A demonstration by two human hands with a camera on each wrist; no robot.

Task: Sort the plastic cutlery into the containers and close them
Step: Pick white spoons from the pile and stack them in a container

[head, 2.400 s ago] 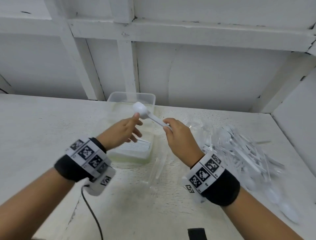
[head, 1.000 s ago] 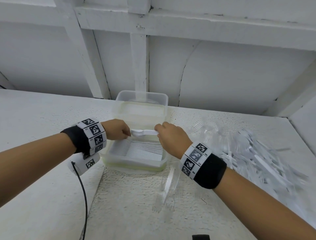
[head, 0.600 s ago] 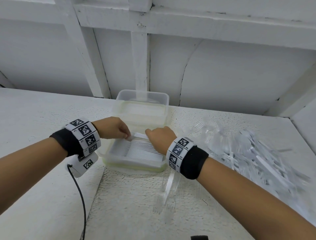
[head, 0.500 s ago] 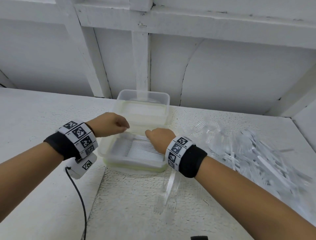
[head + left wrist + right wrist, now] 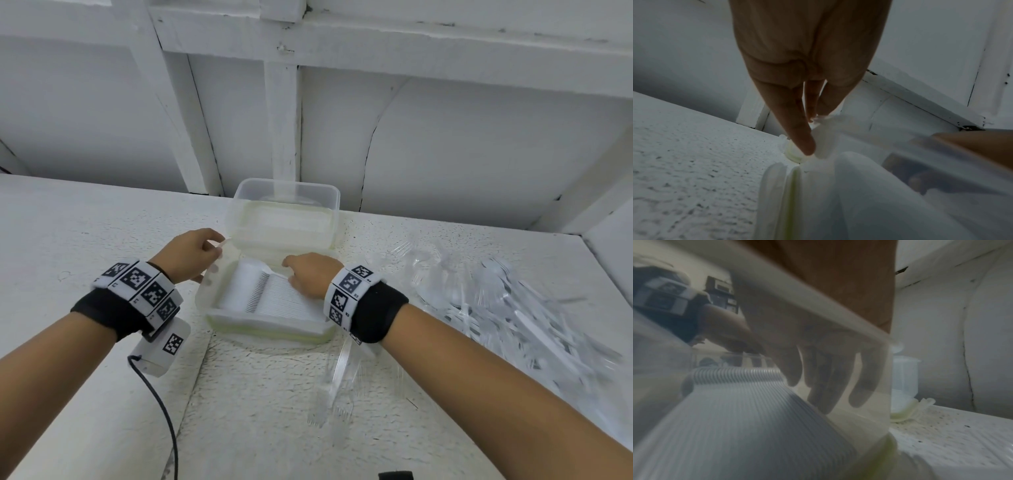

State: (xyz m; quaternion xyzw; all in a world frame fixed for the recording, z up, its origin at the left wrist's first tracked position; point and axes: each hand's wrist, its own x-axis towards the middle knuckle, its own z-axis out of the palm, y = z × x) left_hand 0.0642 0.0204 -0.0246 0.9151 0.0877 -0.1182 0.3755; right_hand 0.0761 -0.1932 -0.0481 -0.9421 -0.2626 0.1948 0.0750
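The near clear container (image 5: 205, 301) holds a tight row of white spoons (image 5: 274, 299). My right hand (image 5: 289, 269) reaches inside it, and its straight fingers (image 5: 824, 386) touch the handles of the spoons (image 5: 746, 410). My left hand (image 5: 217, 248) is at the container's far left corner, where thumb and fingers (image 5: 803, 142) pinch a small white plastic tab (image 5: 826, 139). A second clear container (image 5: 287, 205) stands just behind, against the wall.
A big loose pile of clear and white cutlery (image 5: 496, 301) covers the table to the right. Two clear forks (image 5: 337, 383) lie in front of the near container. A black cable (image 5: 164, 411) hangs from my left wrist. White wall panels close off the back.
Both hands lowered a white spoon into the near container. My left hand then let go and rose to the far left corner; my right hand stayed on the spoon row.
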